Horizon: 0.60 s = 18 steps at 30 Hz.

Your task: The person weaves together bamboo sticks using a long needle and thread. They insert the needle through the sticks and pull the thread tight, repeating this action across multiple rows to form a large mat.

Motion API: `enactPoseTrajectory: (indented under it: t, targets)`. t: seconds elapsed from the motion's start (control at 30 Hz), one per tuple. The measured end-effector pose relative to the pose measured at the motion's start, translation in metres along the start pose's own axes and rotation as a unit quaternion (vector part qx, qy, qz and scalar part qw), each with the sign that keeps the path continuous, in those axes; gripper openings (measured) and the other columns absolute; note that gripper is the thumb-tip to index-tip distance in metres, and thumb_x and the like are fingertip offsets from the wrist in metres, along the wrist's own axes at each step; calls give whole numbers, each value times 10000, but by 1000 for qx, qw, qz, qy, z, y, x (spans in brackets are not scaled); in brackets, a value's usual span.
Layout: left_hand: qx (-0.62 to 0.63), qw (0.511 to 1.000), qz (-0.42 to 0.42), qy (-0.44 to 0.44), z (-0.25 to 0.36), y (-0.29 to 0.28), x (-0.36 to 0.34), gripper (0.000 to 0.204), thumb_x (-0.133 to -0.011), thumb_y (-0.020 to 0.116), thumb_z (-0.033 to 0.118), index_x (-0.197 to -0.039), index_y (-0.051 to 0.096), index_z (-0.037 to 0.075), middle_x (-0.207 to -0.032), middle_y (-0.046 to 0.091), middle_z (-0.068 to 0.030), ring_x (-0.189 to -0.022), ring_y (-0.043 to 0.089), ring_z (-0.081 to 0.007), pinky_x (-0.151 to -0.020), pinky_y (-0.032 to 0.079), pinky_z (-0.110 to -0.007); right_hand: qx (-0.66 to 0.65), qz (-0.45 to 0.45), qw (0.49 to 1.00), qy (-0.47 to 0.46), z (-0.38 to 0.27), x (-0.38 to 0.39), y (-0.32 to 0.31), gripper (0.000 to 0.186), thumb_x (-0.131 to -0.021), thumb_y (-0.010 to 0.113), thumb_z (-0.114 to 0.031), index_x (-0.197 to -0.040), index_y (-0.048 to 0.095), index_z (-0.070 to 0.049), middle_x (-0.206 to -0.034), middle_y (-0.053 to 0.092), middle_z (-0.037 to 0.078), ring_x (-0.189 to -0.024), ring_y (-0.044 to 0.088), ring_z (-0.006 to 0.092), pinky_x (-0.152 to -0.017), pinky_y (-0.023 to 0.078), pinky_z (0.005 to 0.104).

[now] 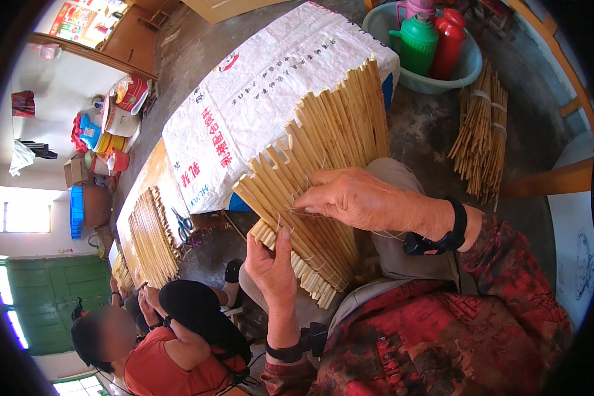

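Observation:
A mat of pale, peeled plant stalks, bound side by side with thin string, lies over my lap and up onto the table edge. Its near end is folded under, so rows of cut stalk ends show. My left hand grips the near-left edge, thumb upright against the outer stalks. Just above the binding line, my right hand is closed in a pinch on the thin string. A loose strand trails below that hand. The exact wrap of the string under my fingers is too fine to make out.
A white woven sack covers the table beyond. Blue-handled scissors lie by another stalk mat, near a seated co-worker. Tied stalk bundles and a basin with thermos flasks stand on the floor at right.

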State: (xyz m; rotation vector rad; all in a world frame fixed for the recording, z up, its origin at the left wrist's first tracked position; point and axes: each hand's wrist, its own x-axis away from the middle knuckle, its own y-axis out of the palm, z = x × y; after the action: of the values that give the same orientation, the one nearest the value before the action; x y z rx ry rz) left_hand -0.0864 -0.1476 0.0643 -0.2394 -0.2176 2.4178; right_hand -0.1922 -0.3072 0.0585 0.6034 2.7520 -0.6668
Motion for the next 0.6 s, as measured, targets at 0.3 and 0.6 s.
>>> enactPoseTrajectory:
  t: [0.3, 0.6]
  targets:
    - [-87, 996, 2, 13, 10, 1, 6, 220, -847, 609, 19, -1051, 547, -37, -956, 608, -63, -857, 549, -82, -721, 462, -231, 34, -21, 999, 19, -20, 3, -12, 177, -855, 543, -125, -968, 646, -36, -818, 575, 182, -803, 580, 389, -681, 453, 439]
    - [-219, 929, -70, 291, 26, 40, 33, 326, -703, 711, 24, -986, 559, -29, -901, 586, -174, -744, 589, -322, -633, 492, -367, 189, -95, 977, 30, -71, 57, -69, 139, -824, 503, -90, -898, 601, -25, -837, 570, 182, -806, 576, 368, -663, 466, 419]
